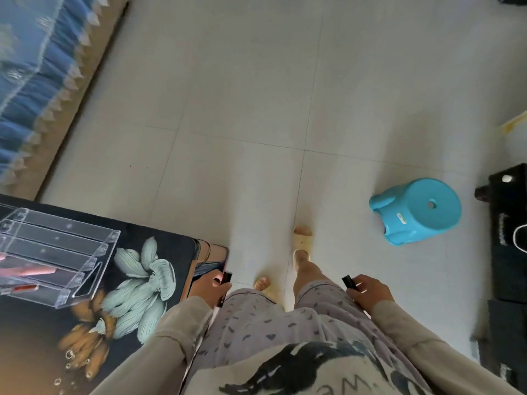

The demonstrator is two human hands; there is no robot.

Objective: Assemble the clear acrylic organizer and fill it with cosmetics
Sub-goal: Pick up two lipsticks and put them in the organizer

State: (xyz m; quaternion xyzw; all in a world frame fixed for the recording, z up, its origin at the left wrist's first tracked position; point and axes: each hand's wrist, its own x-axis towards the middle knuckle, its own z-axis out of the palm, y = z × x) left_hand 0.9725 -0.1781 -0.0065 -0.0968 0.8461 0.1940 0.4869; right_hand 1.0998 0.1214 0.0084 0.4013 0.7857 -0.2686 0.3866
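The organizer (57, 252) stood on the table (179, 249) at the left, well apart from both hands. Reddish items (31, 271) lay in its nearer compartments. The left hand (212, 287) hung just beside the table's right edge, its fingers curled round a dark tube (227, 276). The right hand (369, 292) hung farther right, over the floor (256, 109), and gripped a second tube (348, 281). A blue stool (416, 212) stood on the floor beyond the right hand.
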